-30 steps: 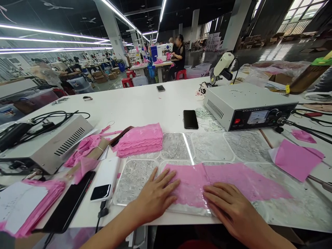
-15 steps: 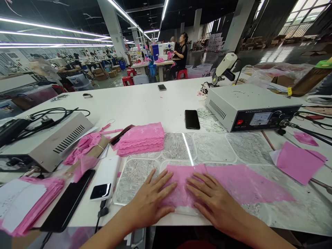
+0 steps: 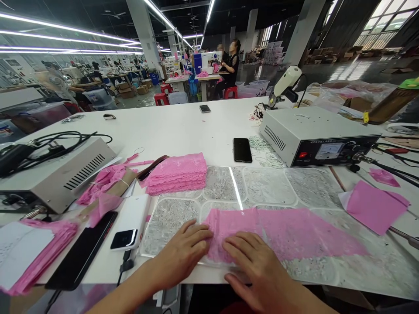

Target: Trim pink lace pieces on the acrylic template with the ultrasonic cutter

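A long pink lace piece [image 3: 288, 231] lies spread over a clear patterned mat [image 3: 176, 213], its right end tapering to a point. My left hand [image 3: 185, 248] is at the lace's left edge, fingers bent and drawn together; whether they pinch the edge is hidden. My right hand [image 3: 255, 261] rests on the near part of the lace, fingers spread from the thumb, which reaches over the table edge. Beyond my left hand sits a stack of folded pink lace [image 3: 178, 174].
Grey control boxes stand right [image 3: 317, 131] and left [image 3: 62, 170]. Phones [image 3: 242, 150], a white power bank [image 3: 134, 218], pink fabric under paper [image 3: 62, 237] and a pink square [image 3: 376, 207] lie around the mat. People sit at a distant sewing table.
My left hand has moved slightly left and its fingers have bent. My right hand has shifted left and nearer to me. More of the lace between them shows, slightly wrinkled.
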A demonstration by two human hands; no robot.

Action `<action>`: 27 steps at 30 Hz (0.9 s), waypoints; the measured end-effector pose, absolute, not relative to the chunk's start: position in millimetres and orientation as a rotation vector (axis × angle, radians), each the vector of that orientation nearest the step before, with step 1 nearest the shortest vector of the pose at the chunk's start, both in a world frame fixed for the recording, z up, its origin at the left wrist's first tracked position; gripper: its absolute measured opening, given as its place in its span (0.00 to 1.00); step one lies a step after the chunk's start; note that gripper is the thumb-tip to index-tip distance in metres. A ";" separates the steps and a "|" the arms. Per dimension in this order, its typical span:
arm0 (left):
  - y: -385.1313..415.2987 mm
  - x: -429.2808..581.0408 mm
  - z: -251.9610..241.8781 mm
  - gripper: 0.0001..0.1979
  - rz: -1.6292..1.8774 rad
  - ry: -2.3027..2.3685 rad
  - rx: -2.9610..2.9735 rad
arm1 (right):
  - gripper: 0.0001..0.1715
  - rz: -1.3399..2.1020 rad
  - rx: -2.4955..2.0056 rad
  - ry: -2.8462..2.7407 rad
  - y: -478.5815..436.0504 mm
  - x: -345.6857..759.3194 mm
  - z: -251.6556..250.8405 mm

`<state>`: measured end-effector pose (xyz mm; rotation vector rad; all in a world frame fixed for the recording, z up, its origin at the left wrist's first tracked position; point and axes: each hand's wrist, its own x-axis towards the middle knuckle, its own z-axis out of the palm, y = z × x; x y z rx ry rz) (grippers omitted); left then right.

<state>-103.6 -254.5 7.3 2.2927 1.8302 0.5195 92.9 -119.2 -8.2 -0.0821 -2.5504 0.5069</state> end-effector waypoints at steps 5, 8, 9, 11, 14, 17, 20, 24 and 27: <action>-220.5 -108.0 40.2 0.08 0.658 1.781 1.675 | 0.14 0.705 -0.175 -2.520 -110.9 73.2 -18.5; -183.9 -123.8 50.3 0.08 0.667 1.778 1.520 | 0.09 1.506 -0.461 -2.330 -84.0 67.9 -10.8; -170.9 -129.9 50.0 0.09 0.670 1.766 1.472 | 0.11 1.771 -0.573 -2.223 -73.6 66.6 -6.3; -147.1 -140.3 44.3 0.09 0.687 1.737 1.367 | 0.16 2.082 -0.706 -2.053 -54.4 64.1 2.6; -121.8 -147.2 30.0 0.11 0.722 1.676 1.218 | 0.18 2.239 -0.763 -1.936 -35.0 61.4 8.7; -112.7 -146.3 18.7 0.11 0.757 1.619 1.114 | 0.19 2.342 -0.828 -1.793 -27.4 60.4 4.8; -114.9 -144.2 16.0 0.11 0.774 1.576 1.060 | 0.17 2.400 -0.855 -1.687 -25.7 60.1 -2.0; -119.7 -144.5 18.3 0.09 0.756 1.534 1.050 | 0.15 2.461 -0.855 -1.601 -25.1 59.2 -7.0; -118.4 -147.7 16.5 0.08 0.751 1.565 1.052 | 0.14 2.482 -0.850 -1.572 -25.5 58.0 -8.4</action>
